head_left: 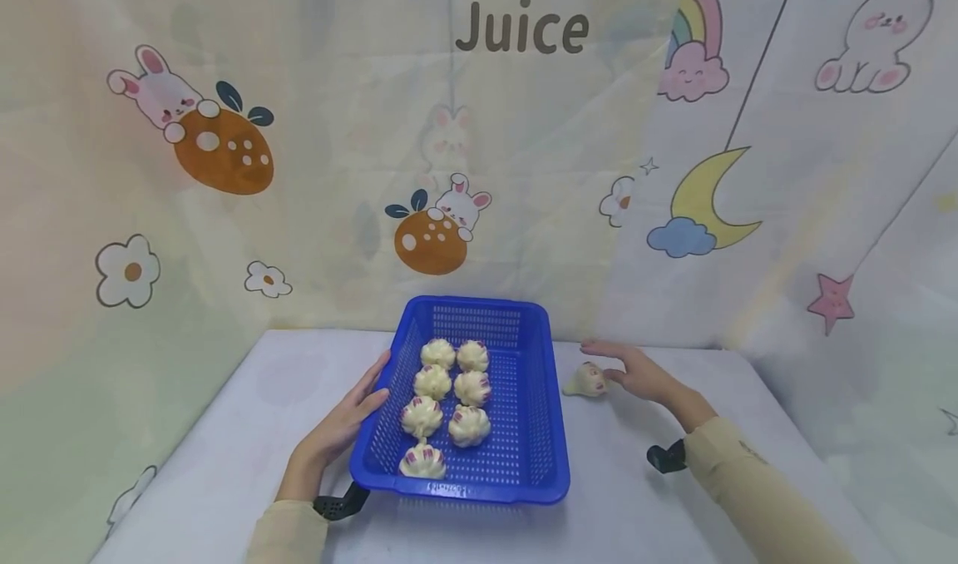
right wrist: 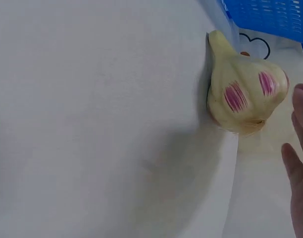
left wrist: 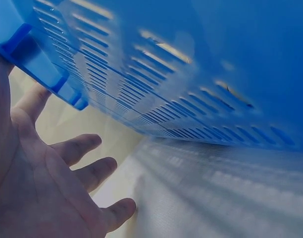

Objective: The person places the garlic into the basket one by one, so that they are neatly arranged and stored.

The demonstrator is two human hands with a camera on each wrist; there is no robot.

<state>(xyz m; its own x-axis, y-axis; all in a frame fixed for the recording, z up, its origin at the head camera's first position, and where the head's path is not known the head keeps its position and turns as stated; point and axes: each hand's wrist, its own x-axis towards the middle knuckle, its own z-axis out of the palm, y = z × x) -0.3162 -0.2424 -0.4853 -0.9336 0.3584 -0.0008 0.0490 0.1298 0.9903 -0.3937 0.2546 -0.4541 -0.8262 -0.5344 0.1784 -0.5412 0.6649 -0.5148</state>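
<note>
A blue plastic basket (head_left: 490, 491) with slotted walls stands on the table, holding several garlic bulbs (head_left: 469, 425), white with purple streaks, grouped toward its left side. My left hand (head_left: 340, 425) touches the basket's left rim; in the left wrist view its fingers (left wrist: 94, 173) spread mostly straight beside the slotted wall. One more garlic bulb (head_left: 589, 379) lies on the table to the right of the basket. Close by its right side is my right hand (head_left: 642, 374), fingers extended and not closed round it. In the right wrist view, a gap shows between this bulb (right wrist: 245, 91) and the fingertips (right wrist: 288, 151).
The white table (head_left: 292, 389) meets a printed curtain (head_left: 524, 173) with cartoon rabbits, flowers and the word "Juice" along its back and sides. A dark wrist-camera mount (head_left: 666, 457) sticks out below the right wrist, and another (head_left: 341, 502) below the left.
</note>
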